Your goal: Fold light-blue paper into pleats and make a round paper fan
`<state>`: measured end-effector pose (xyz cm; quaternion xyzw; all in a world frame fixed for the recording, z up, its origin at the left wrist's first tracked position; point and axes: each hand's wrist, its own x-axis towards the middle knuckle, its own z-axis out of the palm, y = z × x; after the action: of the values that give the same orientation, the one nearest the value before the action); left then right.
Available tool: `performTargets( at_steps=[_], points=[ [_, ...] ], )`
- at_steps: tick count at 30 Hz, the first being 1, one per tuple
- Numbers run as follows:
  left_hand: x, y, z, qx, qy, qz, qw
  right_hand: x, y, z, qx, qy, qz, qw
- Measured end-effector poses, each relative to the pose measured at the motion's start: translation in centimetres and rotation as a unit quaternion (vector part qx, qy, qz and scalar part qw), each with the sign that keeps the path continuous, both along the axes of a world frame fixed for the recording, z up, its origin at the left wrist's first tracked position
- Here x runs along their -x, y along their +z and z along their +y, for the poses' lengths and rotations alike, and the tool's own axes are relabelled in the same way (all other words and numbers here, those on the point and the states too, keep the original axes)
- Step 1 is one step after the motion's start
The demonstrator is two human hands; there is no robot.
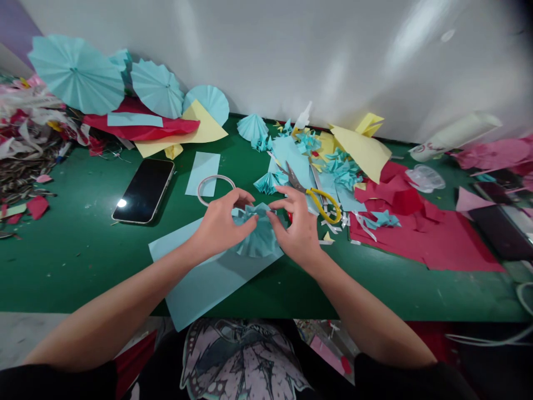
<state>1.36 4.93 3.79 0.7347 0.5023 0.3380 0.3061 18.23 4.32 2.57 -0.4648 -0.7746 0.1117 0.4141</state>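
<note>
Between my two hands is a light-blue pleated paper fan, held just above a flat sheet of light-blue paper. My left hand pinches the fan's left side with thumb and fingers. On its right side, my right hand grips the pleats with thumb and fingertips. Yellow-handled scissors lie just beyond my right hand, blades pointing up and left. A roll of tape rests partly on a small light-blue paper rectangle, ahead of my left hand.
Finished pleated paper discs lean on the wall at the back left. A phone lies left of my hands. Red paper and blue and yellow scraps spread rightward. A white glue bottle stands at the back, and a pile of scraps fills the far left.
</note>
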Motion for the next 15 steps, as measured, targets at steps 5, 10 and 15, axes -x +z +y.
performTargets(
  at_steps=[5,10,15],
  points=[
    [-0.06,0.08,0.06,0.000,0.022,0.022,1.000,0.09,0.25,-0.09,0.003,0.022,0.012,1.000],
    [-0.10,0.17,0.14,-0.006,0.057,0.015,0.998,-0.05,0.19,0.02,0.002,0.000,0.012,1.000],
    [0.04,0.03,0.11,0.016,0.007,0.004,1.000,-0.17,0.12,0.16,0.008,-0.002,-0.003,1.000]
  ],
)
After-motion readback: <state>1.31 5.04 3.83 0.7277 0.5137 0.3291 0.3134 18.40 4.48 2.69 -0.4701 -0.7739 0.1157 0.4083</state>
